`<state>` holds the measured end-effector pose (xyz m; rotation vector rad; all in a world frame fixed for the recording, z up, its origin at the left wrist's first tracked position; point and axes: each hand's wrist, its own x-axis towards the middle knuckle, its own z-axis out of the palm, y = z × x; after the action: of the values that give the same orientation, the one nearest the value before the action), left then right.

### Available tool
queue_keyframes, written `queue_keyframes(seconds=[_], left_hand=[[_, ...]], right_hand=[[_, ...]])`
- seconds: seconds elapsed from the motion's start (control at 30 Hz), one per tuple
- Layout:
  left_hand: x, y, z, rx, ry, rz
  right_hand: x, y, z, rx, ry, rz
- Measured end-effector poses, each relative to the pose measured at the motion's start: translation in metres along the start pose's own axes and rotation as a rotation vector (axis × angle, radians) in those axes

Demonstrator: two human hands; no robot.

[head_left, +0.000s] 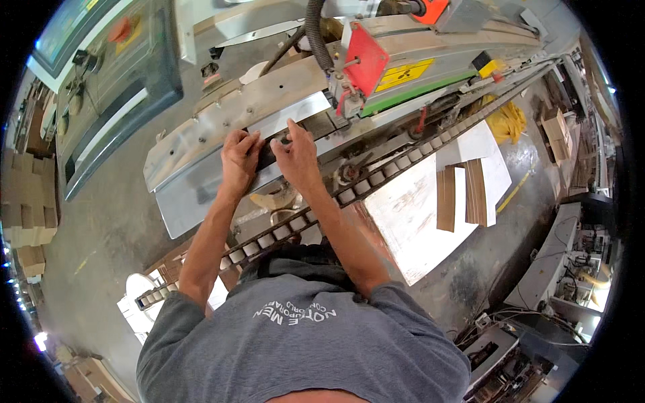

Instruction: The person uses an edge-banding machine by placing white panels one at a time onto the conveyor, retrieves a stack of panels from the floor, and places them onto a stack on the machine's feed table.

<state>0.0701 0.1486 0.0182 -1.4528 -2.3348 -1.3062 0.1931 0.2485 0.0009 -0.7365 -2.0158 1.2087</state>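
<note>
The small dark flat piece (267, 153) sits on the slanted brushed-metal guide rail (222, 117) of the machine, right at the lower edge of the rail, between your two hands. Your left hand (240, 160) presses on its left end with the fingers curled down over it; your right hand (293, 151) rests on its right end, fingers bent and the thumb tucked toward the piece. Both hands touch it, but whether either one truly grips it or only pushes on it is hard to tell from this angle.

Just below the rail lies a wider sheet-metal apron (185, 198) that slopes toward you. A roller chain conveyor with pale blocks (376, 178) runs diagonally under your forearms, from lower left up to the right. Above your right hand stands a red metal guard plate (365, 59), and beside it a yellow warning label (404, 74) on the grey machine housing. A ribbed black hose (314, 30) climbs up behind the guard.

To your right, beyond the conveyor, a white board (410, 221) lies flat with brown cardboard strips (462, 195) on it. A yellow cloth (508, 119) lies farther off on the concrete floor (107, 228).
</note>
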Motion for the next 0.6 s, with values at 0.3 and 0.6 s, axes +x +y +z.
queue_keyframes(seconds=[0.3,0.6], left_hand=[[0.035,0.031,0.076,0.015,-0.007,0.088],[0.063,0.033,0.115,-0.021,0.027,0.103]], right_hand=[[0.014,0.033,-0.05,-0.254,0.154,-0.216],[-0.082,0.024,-0.193,-0.17,0.248,0.032]])
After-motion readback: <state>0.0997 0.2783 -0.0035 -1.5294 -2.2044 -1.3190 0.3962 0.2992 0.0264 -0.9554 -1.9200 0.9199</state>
